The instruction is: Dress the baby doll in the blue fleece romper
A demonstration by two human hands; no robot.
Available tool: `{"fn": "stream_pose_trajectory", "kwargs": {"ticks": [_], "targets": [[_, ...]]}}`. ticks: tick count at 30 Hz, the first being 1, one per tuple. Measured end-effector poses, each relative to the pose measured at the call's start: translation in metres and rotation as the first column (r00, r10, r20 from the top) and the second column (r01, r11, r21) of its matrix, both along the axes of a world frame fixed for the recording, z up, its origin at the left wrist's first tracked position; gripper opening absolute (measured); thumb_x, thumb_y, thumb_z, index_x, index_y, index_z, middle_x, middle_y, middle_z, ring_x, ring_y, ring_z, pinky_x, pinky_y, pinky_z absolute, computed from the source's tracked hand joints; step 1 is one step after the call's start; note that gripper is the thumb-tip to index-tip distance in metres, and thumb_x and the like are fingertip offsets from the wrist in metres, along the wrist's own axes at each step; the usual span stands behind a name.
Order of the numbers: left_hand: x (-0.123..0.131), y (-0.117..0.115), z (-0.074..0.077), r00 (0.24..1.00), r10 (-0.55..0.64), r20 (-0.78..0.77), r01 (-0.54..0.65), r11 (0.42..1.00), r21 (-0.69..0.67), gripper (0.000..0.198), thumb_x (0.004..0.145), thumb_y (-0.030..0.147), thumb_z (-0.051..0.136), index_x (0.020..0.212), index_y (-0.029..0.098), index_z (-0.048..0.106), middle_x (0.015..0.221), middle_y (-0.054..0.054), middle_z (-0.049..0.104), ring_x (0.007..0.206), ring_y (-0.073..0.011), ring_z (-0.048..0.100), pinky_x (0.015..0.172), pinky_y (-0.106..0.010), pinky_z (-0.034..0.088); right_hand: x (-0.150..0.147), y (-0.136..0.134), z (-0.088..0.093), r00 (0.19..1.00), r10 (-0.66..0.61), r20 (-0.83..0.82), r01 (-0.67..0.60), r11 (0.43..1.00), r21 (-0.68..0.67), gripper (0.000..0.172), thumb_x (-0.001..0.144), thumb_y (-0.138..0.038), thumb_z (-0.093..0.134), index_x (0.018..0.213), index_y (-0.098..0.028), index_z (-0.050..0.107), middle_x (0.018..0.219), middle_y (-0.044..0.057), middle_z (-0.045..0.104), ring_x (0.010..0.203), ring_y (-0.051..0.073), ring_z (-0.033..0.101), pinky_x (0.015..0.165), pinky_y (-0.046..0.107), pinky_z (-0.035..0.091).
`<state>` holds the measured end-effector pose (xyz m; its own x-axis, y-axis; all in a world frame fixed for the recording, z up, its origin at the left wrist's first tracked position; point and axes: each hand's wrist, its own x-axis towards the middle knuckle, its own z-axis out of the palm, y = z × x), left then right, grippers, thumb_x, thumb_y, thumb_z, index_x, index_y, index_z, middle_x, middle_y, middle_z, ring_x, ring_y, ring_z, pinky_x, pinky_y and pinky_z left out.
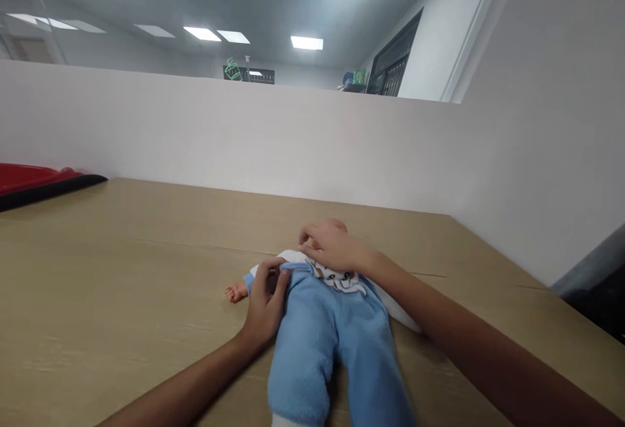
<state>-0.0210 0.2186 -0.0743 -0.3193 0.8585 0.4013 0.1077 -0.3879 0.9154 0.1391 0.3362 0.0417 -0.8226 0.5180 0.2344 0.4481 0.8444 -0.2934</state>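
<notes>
A baby doll [338,224] lies on its back on the table, its head mostly hidden behind my right hand. It wears light blue plush overalls [336,323] over a white top [291,256], with a cartoon animal print on the chest. My left hand [267,300] is at the left edge of the bib, thumb and fingers closed on the blue cloth. The doll's small hand [237,291] sticks out just beyond it. My right hand [332,245] rests over the neck and lower head, fingers curled; what they pinch is hidden.
The wooden table [146,271] meets a white wall [273,140] at the back, with a window above it. A red object with a black edge [53,189] stands at the far left. Something dark [596,290] shows past the table's right edge.
</notes>
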Motion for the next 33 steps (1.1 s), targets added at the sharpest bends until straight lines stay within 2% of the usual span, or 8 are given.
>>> {"fn": "stream_pose_trajectory", "kwargs": {"ticks": [5, 10, 14, 16, 19, 23, 28, 33], "targets": [[0.001, -0.001, -0.006, 0.999, 0.005, -0.036, -0.002, 0.996, 0.091, 0.029, 0.099, 0.053, 0.064, 0.105, 0.025, 0.065, 0.101, -0.006, 0.067, 0.097, -0.0262, 0.060, 0.093, -0.034, 0.048, -0.078, 0.032, -0.027, 0.914, 0.324, 0.244, -0.312, 0.946, -0.086, 0.041, 0.075, -0.017, 0.085, 0.114, -0.023, 0.073, 0.118, 0.009, 0.077, 0.110, 0.029, 0.069, 0.094, 0.039, 0.053], [0.000, 0.003, -0.016, 0.999, -0.016, -0.046, 0.023, 0.988, 0.150, 0.025, 0.102, 0.047, 0.061, 0.103, 0.022, 0.064, 0.094, -0.003, 0.064, 0.088, -0.0214, 0.059, 0.085, -0.032, 0.048, -0.113, 0.030, -0.047, 0.879, 0.387, 0.277, -0.377, 0.922, -0.093, 0.013, 0.080, -0.012, 0.077, 0.088, -0.020, 0.070, 0.090, 0.004, 0.076, 0.086, 0.022, 0.069, 0.080, 0.032, 0.051], [-0.001, 0.004, -0.018, 0.996, -0.023, -0.091, 0.043, 0.973, 0.229, 0.015, 0.106, 0.037, 0.057, 0.108, 0.024, 0.064, 0.094, -0.001, 0.065, 0.084, -0.0175, 0.059, 0.079, -0.027, 0.048, -0.084, 0.036, -0.037, 0.980, 0.197, 0.028, -0.196, 0.980, -0.017, 0.024, 0.097, -0.030, 0.062, 0.117, -0.017, 0.059, 0.113, 0.009, 0.071, 0.098, 0.023, 0.065, 0.086, 0.033, 0.050], [-0.001, 0.004, -0.017, 0.994, -0.015, -0.106, 0.046, 0.956, 0.291, 0.011, 0.107, 0.032, 0.056, 0.109, 0.026, 0.064, 0.094, 0.000, 0.064, 0.085, -0.0162, 0.059, 0.080, -0.026, 0.048, -0.060, 0.038, -0.033, 0.976, 0.101, -0.192, -0.124, 0.986, -0.111, 0.030, 0.099, -0.033, 0.058, 0.123, -0.017, 0.055, 0.116, 0.008, 0.068, 0.102, 0.022, 0.064, 0.089, 0.033, 0.050], [-0.002, 0.004, -0.015, 0.995, 0.045, -0.092, -0.007, 0.924, 0.381, 0.009, 0.107, 0.026, 0.055, 0.112, 0.028, 0.063, 0.099, 0.000, 0.064, 0.093, -0.0161, 0.060, 0.088, -0.025, 0.048, -0.028, 0.034, -0.036, 0.943, 0.073, -0.325, -0.166, 0.949, -0.268, 0.034, 0.084, -0.016, 0.063, 0.118, -0.019, 0.060, 0.108, 0.003, 0.069, 0.096, 0.020, 0.064, 0.086, 0.030, 0.049], [-0.003, 0.003, -0.014, 0.996, 0.059, -0.063, -0.025, 0.892, 0.450, 0.013, 0.107, 0.025, 0.053, 0.115, 0.029, 0.063, 0.103, 0.000, 0.066, 0.097, -0.0171, 0.061, 0.090, -0.026, 0.049, -0.013, 0.023, -0.049, 0.950, 0.188, -0.247, -0.242, 0.948, -0.207, 0.046, 0.069, 0.000, 0.057, 0.110, -0.019, 0.067, 0.109, 0.005, 0.071, 0.103, 0.022, 0.065, 0.092, 0.032, 0.048], [-0.008, 0.012, 0.002, 0.992, 0.056, 0.110, -0.080, 0.970, 0.228, 0.007, 0.097, 0.032, 0.064, 0.096, 0.025, 0.065, 0.085, 0.002, 0.063, 0.082, -0.0176, 0.057, 0.078, -0.027, 0.046, -0.019, 0.025, -0.068, 0.926, 0.286, -0.245, -0.324, 0.937, -0.129, 0.037, 0.080, -0.007, 0.064, 0.115, -0.017, 0.068, 0.121, 0.012, 0.071, 0.114, 0.026, 0.064, 0.102, 0.038, 0.049], [-0.024, 0.040, 0.024, 0.962, -0.054, 0.268, 0.104, 0.979, -0.174, 0.018, 0.073, 0.035, 0.069, 0.070, 0.022, 0.058, 0.068, 0.004, 0.054, 0.068, -0.0157, 0.050, 0.067, -0.027, 0.042, -0.026, 0.036, -0.083, 0.925, 0.318, -0.210, -0.348, 0.929, -0.126, 0.028, 0.092, -0.018, 0.063, 0.119, -0.019, 0.071, 0.122, 0.014, 0.072, 0.113, 0.026, 0.064, 0.102, 0.040, 0.050]]}}
